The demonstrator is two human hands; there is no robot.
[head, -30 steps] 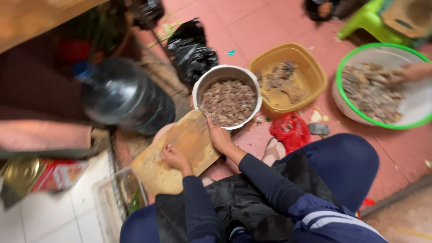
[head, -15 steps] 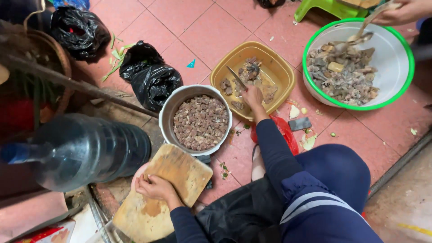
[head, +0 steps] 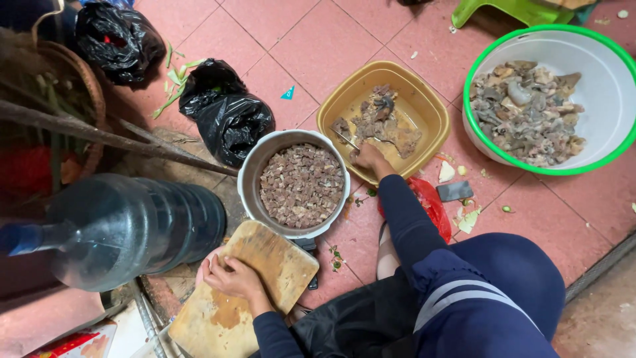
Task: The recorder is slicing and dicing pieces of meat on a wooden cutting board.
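Red floor tiles carry everything in the head view. Diced meat already fills the metal pot (head: pixel 301 184). Whole pieces remain in the yellow basin (head: pixel 384 119), where the right hand (head: pixel 370 159) closes on one. The left hand (head: pixel 233 278) presses flat, fingers spread, on the bare wooden cutting board (head: pixel 265 285). More uncut pieces wait in the green-rimmed bowl (head: pixel 596 93).

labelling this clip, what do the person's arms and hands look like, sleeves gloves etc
Both hands are bare: no gloves on the left hand or the right hand. Both arms wear long dark navy sleeves reaching the wrists, plain and snug. No rings or watch can be made out.
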